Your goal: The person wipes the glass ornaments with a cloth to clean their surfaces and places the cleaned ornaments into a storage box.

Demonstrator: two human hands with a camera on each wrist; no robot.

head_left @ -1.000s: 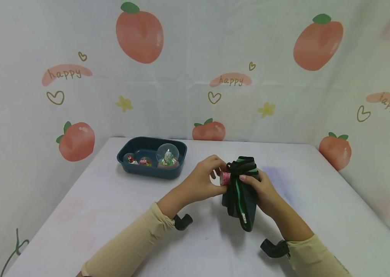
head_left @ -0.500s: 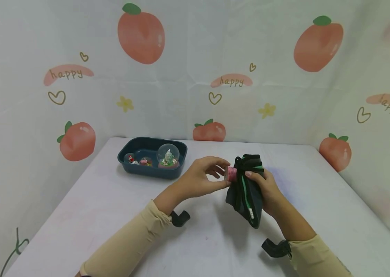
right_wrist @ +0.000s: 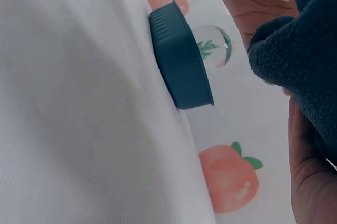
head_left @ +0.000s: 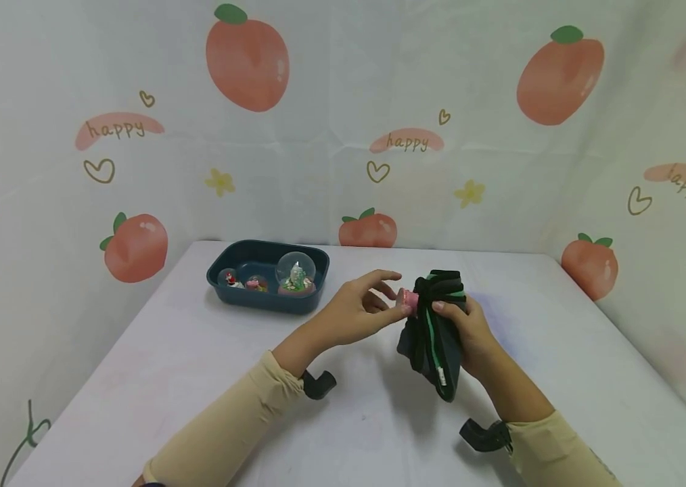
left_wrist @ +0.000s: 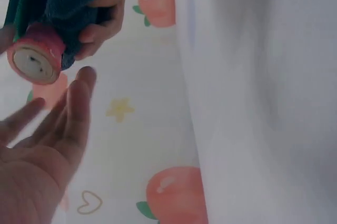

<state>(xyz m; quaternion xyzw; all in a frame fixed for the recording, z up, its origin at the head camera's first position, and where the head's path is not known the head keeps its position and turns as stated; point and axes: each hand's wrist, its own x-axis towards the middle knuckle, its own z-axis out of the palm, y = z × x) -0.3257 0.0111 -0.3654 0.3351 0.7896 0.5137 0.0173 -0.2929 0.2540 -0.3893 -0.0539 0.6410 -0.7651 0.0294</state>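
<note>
A dark towel (head_left: 448, 341) with black and green edging hangs bunched in my right hand (head_left: 475, 338), which grips it with the thumb across the front. A pink round base (head_left: 410, 301) sticks out of the towel's left side; the rest of that object is covered. In the left wrist view the base (left_wrist: 36, 62) shows a pale round underside with dark marks. My left hand (head_left: 360, 310) is beside it, thumb tip at the base and the other fingers apart from it. The towel (right_wrist: 310, 56) fills the right of the right wrist view.
A dark blue tray (head_left: 264, 306) stands at the table's back left. It holds a large snow globe (head_left: 296, 274) and two small ones, a left globe (head_left: 230, 278) and a right globe (head_left: 256, 284). A printed curtain (head_left: 312, 169) borders the white table (head_left: 343, 433).
The towel, with the pink base, has shifted slightly right in my right hand. My left fingers have spread away from the base, while the thumb has moved up onto it.
</note>
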